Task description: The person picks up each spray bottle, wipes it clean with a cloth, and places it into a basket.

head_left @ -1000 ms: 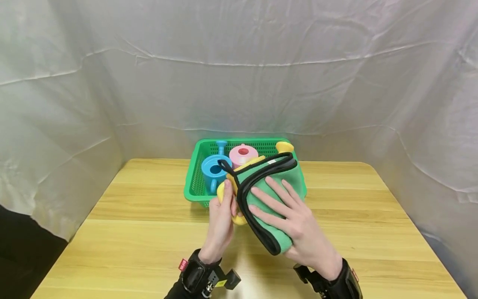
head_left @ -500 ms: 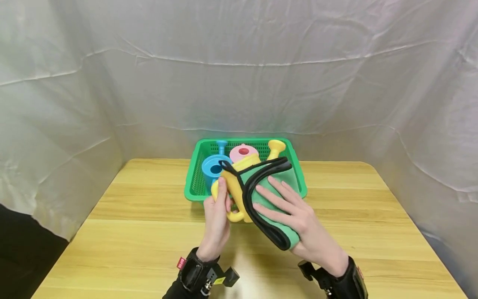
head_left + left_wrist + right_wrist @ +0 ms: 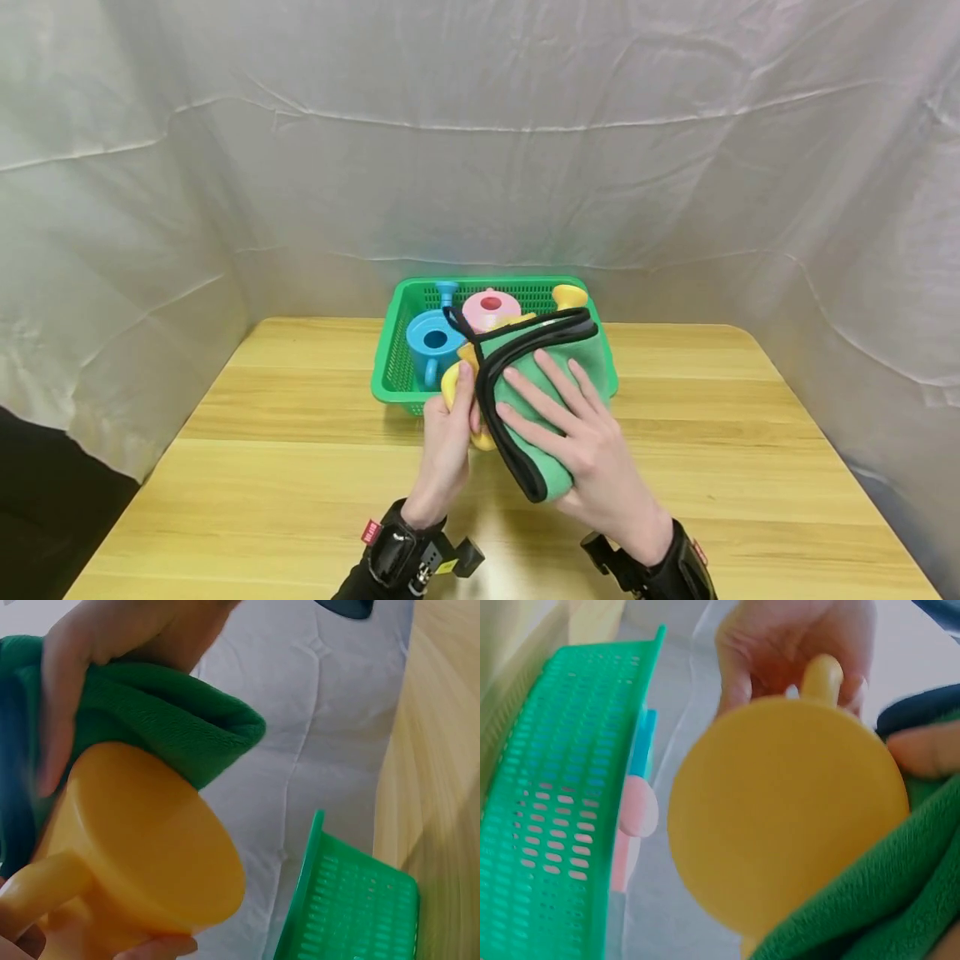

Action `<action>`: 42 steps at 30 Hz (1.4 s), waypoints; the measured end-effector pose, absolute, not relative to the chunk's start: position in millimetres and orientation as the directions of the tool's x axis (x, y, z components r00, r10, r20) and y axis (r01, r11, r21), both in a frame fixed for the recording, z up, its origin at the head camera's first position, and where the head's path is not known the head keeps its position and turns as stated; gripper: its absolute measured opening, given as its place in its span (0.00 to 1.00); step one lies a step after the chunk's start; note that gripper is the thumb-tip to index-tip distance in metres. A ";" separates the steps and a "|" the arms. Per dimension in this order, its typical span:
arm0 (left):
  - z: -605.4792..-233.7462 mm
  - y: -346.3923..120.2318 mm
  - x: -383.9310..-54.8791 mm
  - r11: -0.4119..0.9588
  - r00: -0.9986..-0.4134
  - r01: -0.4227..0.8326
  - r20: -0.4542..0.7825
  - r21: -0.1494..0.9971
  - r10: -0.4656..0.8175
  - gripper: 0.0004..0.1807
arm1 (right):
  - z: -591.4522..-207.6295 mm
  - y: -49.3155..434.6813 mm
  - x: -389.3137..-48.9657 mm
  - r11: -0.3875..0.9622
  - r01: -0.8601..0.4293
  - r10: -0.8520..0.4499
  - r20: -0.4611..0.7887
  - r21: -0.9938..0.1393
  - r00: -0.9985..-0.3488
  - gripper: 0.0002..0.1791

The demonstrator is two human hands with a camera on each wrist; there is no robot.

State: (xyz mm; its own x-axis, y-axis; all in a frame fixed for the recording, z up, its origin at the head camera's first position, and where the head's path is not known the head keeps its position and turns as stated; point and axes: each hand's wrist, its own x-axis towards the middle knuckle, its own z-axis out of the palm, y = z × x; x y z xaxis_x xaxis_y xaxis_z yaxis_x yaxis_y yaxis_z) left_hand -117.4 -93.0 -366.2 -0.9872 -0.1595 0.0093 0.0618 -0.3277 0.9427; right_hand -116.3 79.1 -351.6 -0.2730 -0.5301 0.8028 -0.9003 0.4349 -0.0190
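In the head view, my left hand grips the handle of a yellow watering can, held tilted above the basket's front edge. A green cloth with black edging covers most of the can's body. Its spout head sticks out beyond the cloth. My right hand holds the cloth against the can, fingers spread over it. From the right wrist, the can's round base faces the camera, and the right thumb lies on the cloth near the base's rim.
Behind the hands, a green perforated basket stands on the wooden table. Inside it are a blue watering can and a pink watering can, partly hidden. A pale curtain encloses the table's back and sides.
Half a second ago the can's body and handle showed more and its spout head sat further left. Since then the can has turned, and the right hand with the cloth has shifted left over it.
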 end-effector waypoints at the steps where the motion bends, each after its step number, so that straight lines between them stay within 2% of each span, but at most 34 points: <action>1: -366.2 -92.3 -117.0 -0.305 -0.988 0.063 0.016 0.950 -0.154 0.32 | -353.0 77.2 -116.6 0.447 -0.894 -0.508 0.814 -0.030 -0.281 0.23; 5: -367.0 -90.7 -117.4 -0.241 -0.986 0.072 0.033 0.968 -0.162 0.31 | -357.1 72.8 -119.1 0.478 -0.876 -0.435 0.847 -0.071 -0.306 0.24; 8: -368.1 -92.1 -119.7 -0.261 -0.981 0.066 0.015 0.963 -0.194 0.30 | -357.1 74.3 -122.9 0.446 -0.890 -0.427 0.853 -0.091 -0.301 0.21; 13: -369.0 -97.6 -123.5 -0.358 -0.965 0.078 -0.019 0.930 -0.261 0.29 | -350.9 88.8 -125.2 0.327 -0.939 -0.550 0.788 -0.103 -0.278 0.21; 16: -368.5 -98.9 -123.3 -0.376 -0.967 0.080 -0.020 0.923 -0.255 0.29 | -348.1 94.2 -123.1 0.309 -0.949 -0.611 0.750 -0.071 -0.255 0.22; 19: -367.5 -97.0 -121.9 -0.360 -0.972 0.070 -0.018 0.930 -0.235 0.30 | -348.5 91.6 -119.4 0.359 -0.933 -0.632 0.730 -0.020 -0.259 0.24; 22: -366.6 -93.3 -120.7 -0.331 -0.973 0.069 -0.010 0.941 -0.232 0.30 | -351.6 84.1 -114.9 0.432 -0.902 -0.614 0.731 -0.003 -0.297 0.25; 29: -367.0 -85.6 -116.7 -0.250 -0.972 0.112 0.053 0.962 -0.230 0.22 | -360.1 67.6 -111.9 0.535 -0.843 -0.481 0.803 -0.049 -0.352 0.23; 32: -367.6 -83.6 -116.1 -0.231 -0.970 0.123 0.068 0.965 -0.233 0.22 | -360.6 65.0 -111.9 0.548 -0.834 -0.439 0.827 -0.063 -0.351 0.27; 36: -368.5 -84.2 -117.9 -0.292 -0.966 0.115 0.038 0.949 -0.256 0.27 | -356.8 69.3 -115.1 0.492 -0.867 -0.446 0.834 -0.075 -0.325 0.23; 39: -368.5 -88.8 -119.1 -0.350 -0.958 0.108 0.004 0.931 -0.285 0.28 | -351.7 81.9 -118.4 0.403 -0.912 -0.534 0.788 -0.080 -0.305 0.22; 42: -368.2 -94.0 -120.3 -0.381 -0.957 0.116 0.000 0.917 -0.291 0.26 | -347.1 94.8 -119.8 0.325 -0.941 -0.626 0.724 -0.094 -0.289 0.23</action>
